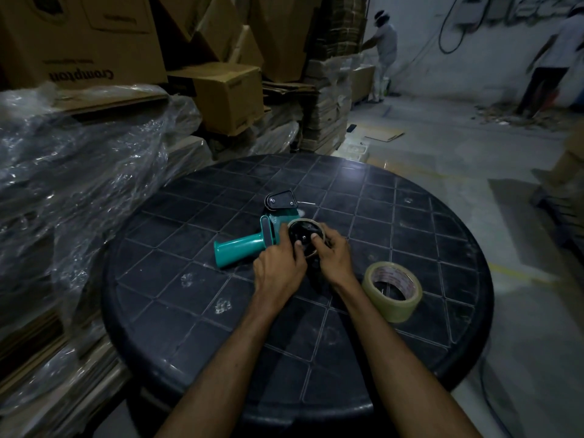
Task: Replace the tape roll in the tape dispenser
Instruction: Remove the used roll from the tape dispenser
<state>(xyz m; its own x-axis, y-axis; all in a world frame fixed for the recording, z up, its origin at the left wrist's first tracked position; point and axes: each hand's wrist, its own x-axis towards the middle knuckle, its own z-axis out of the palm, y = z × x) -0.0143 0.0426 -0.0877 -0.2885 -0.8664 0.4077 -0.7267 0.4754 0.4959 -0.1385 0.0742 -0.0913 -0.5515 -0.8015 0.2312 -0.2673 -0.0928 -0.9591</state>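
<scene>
The tape dispenser [268, 235], teal with a black hub, lies on its side at the centre of the frame on the dark round surface [177, 311], its handle pointing lower left. Your left hand [278, 270] and right hand [331, 257] meet over the hub, each grip closed with fingertips on the nearly spent tape core [308, 223] seated there. A full tape roll [392, 289] lies flat to the right, near your right wrist. Cardboard boxes [227, 96] fill the upper left.
</scene>
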